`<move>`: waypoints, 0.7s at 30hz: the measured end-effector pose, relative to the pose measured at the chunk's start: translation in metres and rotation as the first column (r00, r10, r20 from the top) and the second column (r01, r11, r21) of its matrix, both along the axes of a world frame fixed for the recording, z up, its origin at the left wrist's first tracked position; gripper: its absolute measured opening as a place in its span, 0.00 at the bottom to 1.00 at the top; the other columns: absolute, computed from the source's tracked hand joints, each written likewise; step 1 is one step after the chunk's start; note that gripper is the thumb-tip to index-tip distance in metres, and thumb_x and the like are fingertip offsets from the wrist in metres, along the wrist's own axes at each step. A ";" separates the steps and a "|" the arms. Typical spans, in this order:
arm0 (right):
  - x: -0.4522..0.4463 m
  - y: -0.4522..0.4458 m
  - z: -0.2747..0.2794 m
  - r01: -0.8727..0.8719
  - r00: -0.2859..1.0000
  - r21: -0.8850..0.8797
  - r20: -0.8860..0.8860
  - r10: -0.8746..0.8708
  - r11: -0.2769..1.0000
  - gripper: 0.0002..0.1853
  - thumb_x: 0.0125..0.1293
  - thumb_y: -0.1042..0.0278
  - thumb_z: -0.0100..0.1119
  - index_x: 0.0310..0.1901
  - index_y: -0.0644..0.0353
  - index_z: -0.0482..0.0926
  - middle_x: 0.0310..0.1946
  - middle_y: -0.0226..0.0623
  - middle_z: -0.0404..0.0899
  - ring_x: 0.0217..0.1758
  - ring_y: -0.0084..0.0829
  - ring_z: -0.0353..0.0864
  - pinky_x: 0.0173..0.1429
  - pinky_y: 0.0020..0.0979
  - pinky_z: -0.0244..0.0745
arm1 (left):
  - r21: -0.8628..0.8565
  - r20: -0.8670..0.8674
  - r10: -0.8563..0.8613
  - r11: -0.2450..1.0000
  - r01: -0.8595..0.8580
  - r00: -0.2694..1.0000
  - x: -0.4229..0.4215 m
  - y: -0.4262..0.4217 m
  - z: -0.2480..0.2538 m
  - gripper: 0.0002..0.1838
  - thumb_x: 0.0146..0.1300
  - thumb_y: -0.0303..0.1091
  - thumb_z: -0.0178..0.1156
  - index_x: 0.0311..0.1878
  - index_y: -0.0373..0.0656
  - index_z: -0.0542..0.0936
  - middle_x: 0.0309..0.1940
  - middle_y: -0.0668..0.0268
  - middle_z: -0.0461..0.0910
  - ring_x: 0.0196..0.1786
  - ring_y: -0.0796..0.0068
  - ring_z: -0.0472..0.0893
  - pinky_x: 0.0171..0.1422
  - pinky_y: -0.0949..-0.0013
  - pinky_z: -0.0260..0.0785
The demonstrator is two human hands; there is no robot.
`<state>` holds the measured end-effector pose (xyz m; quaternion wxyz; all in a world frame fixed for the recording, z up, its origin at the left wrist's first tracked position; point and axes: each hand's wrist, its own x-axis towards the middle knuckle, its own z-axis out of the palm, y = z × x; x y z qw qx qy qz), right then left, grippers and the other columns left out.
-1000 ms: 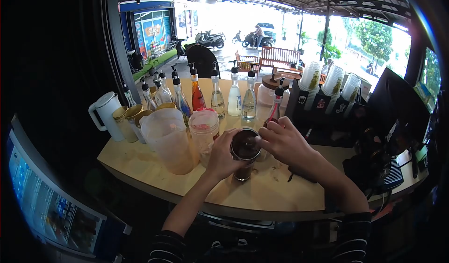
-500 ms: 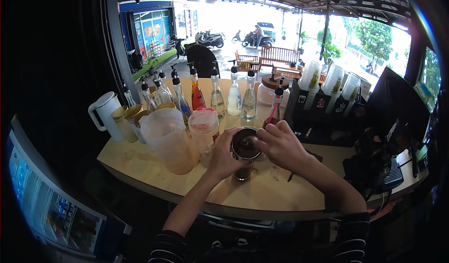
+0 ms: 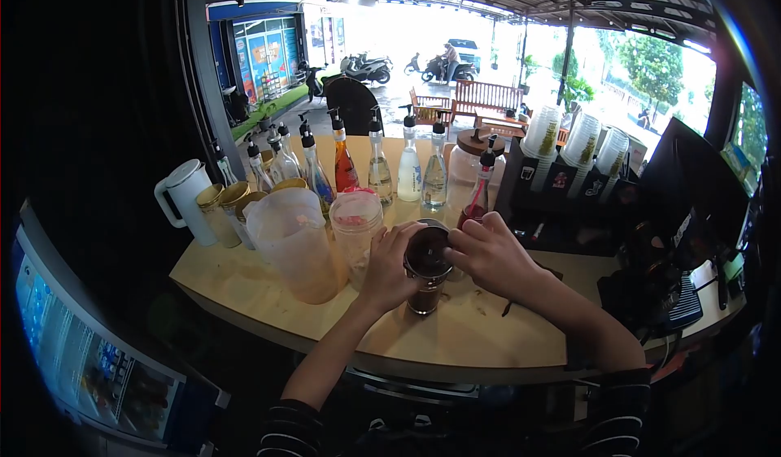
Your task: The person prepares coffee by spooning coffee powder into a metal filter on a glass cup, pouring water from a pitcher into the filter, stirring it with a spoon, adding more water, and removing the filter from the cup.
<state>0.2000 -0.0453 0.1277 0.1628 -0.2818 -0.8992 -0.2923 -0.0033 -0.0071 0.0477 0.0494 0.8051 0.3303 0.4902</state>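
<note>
A glass (image 3: 424,298) of dark brown liquid stands on the counter in front of me. Wrapped around its left side is my left hand (image 3: 389,268), thumb toward me. Over the right side of the rim is my right hand (image 3: 494,254), its fingers pinched together; whatever they hold is too small and hidden to name. Just left of the glass are a clear plastic jar (image 3: 355,228) with a pink rim and a large translucent pitcher (image 3: 294,241). Behind my right hand rises a pump bottle (image 3: 480,189) with red contents.
Several pump bottles (image 3: 379,168) line the back of the counter (image 3: 399,339), beside a lidded jar (image 3: 476,163). A white jug (image 3: 185,199) stands at the left. Stacked plastic cups (image 3: 541,132) fill a black holder at the right, near a dark monitor (image 3: 687,180).
My right hand has shifted slightly right and down at the glass rim. My left hand stays around the glass, which has moved very little.
</note>
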 end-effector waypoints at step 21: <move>-0.005 0.001 0.009 0.030 0.999 -0.062 0.036 -0.028 0.998 0.07 0.50 0.66 0.63 0.33 0.52 0.79 0.39 0.28 0.74 0.49 0.26 0.73 0.51 0.32 0.64 | 0.020 -0.013 0.040 0.999 -0.039 0.999 0.001 -0.001 -0.003 0.43 0.39 0.40 0.76 0.62 0.47 0.68 0.56 0.62 0.73 0.61 0.60 0.73 0.71 0.47 0.52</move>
